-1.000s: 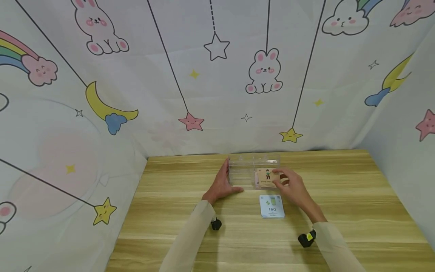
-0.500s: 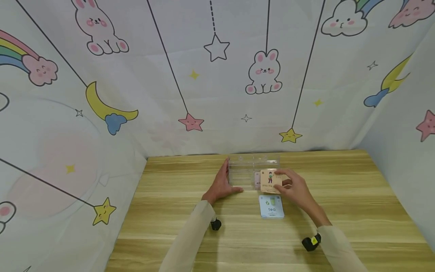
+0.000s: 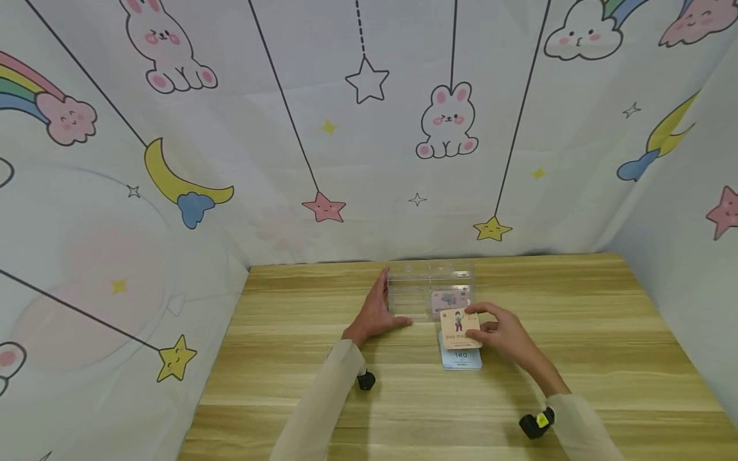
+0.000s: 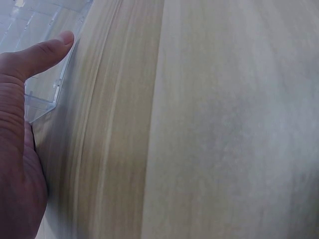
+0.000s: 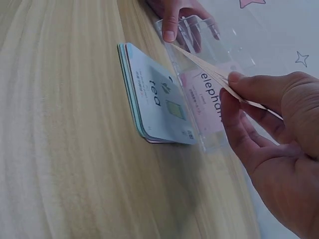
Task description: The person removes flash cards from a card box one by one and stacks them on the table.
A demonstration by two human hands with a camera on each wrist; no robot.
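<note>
In the head view, my right hand (image 3: 504, 333) pinches a peach flash card (image 3: 459, 328) with a small figure and the words "play the" by its right edge. From the right wrist, thin card edges (image 5: 202, 64) show slightly fanned between thumb and fingers. The peach card overlaps a pale blue "tea" card (image 3: 461, 363), top of a small stack on the table. Behind it, a lilac "elephant" card (image 3: 450, 299) lies in the right compartment of a clear plastic box (image 3: 409, 291). My left hand (image 3: 376, 314) rests against the box's left side, thumb stretched along its front edge.
The wood-grain table (image 3: 277, 384) reaches back to a white cloth (image 3: 369, 160) printed with rabbits, stars and moons. More cloth hangs at the left and right sides. Black wrist cameras sit under both cuffs.
The right hand has drawn the peach card out of the box's right compartment toward the front, over the tea stack, uncovering the elephant card. The left hand has stayed in place.
</note>
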